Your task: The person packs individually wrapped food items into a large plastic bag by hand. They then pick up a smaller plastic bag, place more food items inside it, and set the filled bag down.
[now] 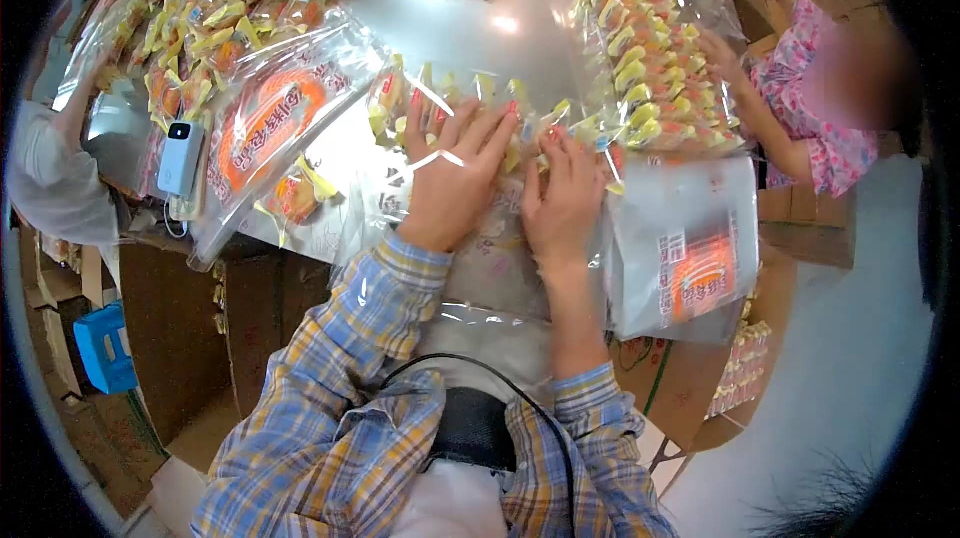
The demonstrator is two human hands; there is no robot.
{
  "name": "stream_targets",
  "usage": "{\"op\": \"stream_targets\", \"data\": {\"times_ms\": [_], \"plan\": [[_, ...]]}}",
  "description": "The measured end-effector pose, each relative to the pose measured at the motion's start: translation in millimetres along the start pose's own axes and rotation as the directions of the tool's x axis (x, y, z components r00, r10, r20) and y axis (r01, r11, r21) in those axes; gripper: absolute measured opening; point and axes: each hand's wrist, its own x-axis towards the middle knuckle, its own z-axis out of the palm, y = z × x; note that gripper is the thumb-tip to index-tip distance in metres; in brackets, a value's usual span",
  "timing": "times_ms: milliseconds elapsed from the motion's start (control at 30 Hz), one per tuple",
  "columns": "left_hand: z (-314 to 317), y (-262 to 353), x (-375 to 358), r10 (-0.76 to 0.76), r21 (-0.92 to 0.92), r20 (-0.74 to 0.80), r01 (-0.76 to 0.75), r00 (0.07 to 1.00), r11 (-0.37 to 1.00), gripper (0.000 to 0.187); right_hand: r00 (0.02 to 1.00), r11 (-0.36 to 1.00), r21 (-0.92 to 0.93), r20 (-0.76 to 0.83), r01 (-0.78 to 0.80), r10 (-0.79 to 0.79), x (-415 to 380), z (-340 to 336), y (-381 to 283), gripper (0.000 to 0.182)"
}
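My left hand (455, 178) lies with fingers spread over a clear plastic bag (490, 263) that holds a row of small wrapped pastries (390, 103). Its fingertips rest on the pastries through the film. Close beside it, my right hand (565, 188) reaches over the right part of the same row, thumb apart from the fingers. The fingers partly hide the pastries under them. The bag's loose end hangs toward my body between my forearms.
Many loose wrapped pastries (230, 23) cover the table's far left. Stacked rows of pastries (660, 78) stand at right, near a co-worker's arm (765, 118). Printed bags (690, 248) overhang the front edge. A power bank (180, 158) lies left; cardboard boxes (180, 338) stand below.
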Motion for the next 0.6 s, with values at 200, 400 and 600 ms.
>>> {"op": "stream_targets", "data": {"times_ms": [200,400,600], "plan": [[2.9,8.3,4.0,-0.029,-0.061,-0.050,0.026,0.998,0.998,0.049,1.000,1.000,-0.015,-0.019,0.012,-0.012,-1.4,6.6,1.1,0.033],[6.7,5.1,1.1,-0.032,0.010,-0.069,0.033,0.997,0.999,0.052,0.999,0.995,-0.099,-0.034,-0.014,0.011,-7.3,15.2,1.2,0.037],[6.4,4.6,5.2,-0.033,-0.001,-0.085,0.033,0.996,0.999,0.053,0.997,0.978,-0.197,-0.044,-0.067,0.060,-6.8,21.3,1.9,0.047]]}}
